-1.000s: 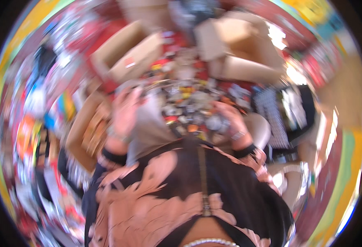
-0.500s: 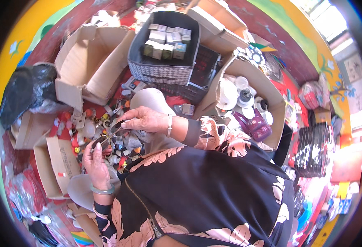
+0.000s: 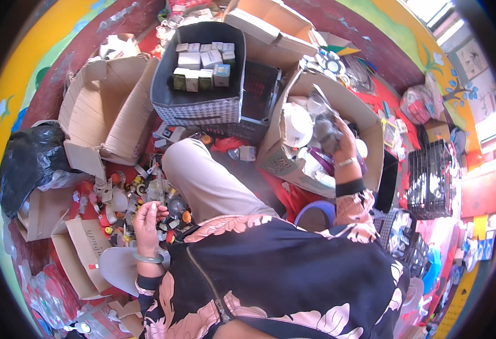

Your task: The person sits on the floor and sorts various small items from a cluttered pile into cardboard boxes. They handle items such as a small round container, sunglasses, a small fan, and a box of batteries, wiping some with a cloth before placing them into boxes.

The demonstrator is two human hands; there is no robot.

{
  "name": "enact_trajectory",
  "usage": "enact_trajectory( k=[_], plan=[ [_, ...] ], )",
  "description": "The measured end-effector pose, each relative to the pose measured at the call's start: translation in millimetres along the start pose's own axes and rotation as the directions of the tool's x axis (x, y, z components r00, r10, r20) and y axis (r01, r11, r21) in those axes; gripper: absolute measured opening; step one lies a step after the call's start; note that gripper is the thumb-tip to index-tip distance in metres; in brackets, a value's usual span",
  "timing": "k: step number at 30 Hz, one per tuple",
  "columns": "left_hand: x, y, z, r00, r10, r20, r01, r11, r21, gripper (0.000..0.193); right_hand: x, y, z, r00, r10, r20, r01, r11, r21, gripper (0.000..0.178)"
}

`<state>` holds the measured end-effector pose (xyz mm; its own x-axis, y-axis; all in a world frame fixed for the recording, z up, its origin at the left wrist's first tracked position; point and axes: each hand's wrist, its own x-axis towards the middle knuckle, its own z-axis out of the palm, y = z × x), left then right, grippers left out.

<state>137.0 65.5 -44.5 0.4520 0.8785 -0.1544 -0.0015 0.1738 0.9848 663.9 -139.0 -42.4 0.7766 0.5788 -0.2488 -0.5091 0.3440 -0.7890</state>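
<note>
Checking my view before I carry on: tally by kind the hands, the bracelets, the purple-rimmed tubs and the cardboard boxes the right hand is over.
Hands: 2 (left hand, right hand)
Bracelets: 2 (left bracelet, right bracelet)
Purple-rimmed tub: 1
Cardboard box under the right hand: 1
Total: 6

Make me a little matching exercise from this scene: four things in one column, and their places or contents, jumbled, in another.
Column one:
1. Left hand
2. Right hand
3. Checked bin
4. Black plastic bag

Column two:
A. Holds rows of small boxes
B. Near the left rim of the view
C. At an open cardboard box with white items inside
D. By a heap of small loose parts

Right pairs: 1-D, 2-C, 3-A, 4-B.
</note>
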Motion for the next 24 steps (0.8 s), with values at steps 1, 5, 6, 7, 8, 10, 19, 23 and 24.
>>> enact_trajectory(
  k=[1,5,6,7,8,10,19,23,24],
  plan=[
    [5,-8,-5,0.999,-0.037,-0.006,0.037,0.999,0.008,0.023,-1,-5,-18,0.999,-0.008,-0.046,0.01,0.999,0.038,0.029],
    [14,-29,-22,0.987,-0.137,-0.079,0.132,0.989,-0.066,0.023,-6,16,-20,0.996,0.056,-0.069,-0.046,0.99,0.136,0.03],
    [17,-34,-26,0.987,-0.113,-0.111,0.106,0.992,-0.067,0.024,-4,23,-7,0.994,0.096,-0.058,-0.086,0.984,0.154,0.029],
    [20,-39,-30,0.985,-0.127,-0.12,0.12,0.991,-0.056,0.024,-6,27,10,0.99,0.131,-0.051,-0.121,0.978,0.171,0.027],
    [21,-43,-35,0.982,-0.141,-0.127,0.136,0.99,-0.046,0.024,-6,28,28,0.988,0.124,-0.091,-0.112,0.985,0.128,0.025],
    [22,-55,-43,0.969,-0.181,-0.166,0.178,0.984,-0.033,0.024,7,36,45,0.984,0.178,0.011,-0.178,0.978,0.109,0.021],
    [30,-80,-51,0.957,-0.198,-0.211,0.209,0.977,0.03,0.02,121,90,233,0.931,0.301,0.207,-0.265,0.946,-0.188,0.017],
    [34,-87,-52,0.935,-0.228,-0.27,0.272,0.953,0.136,0.018,227,172,273,0.937,0.348,0.018,-0.33,0.905,-0.27,0.022],
    [31,-84,-53,0.931,-0.238,-0.277,0.283,0.949,0.136,0.018,247,192,282,0.944,0.327,-0.042,-0.326,0.904,-0.276,0.023]
  ],
)
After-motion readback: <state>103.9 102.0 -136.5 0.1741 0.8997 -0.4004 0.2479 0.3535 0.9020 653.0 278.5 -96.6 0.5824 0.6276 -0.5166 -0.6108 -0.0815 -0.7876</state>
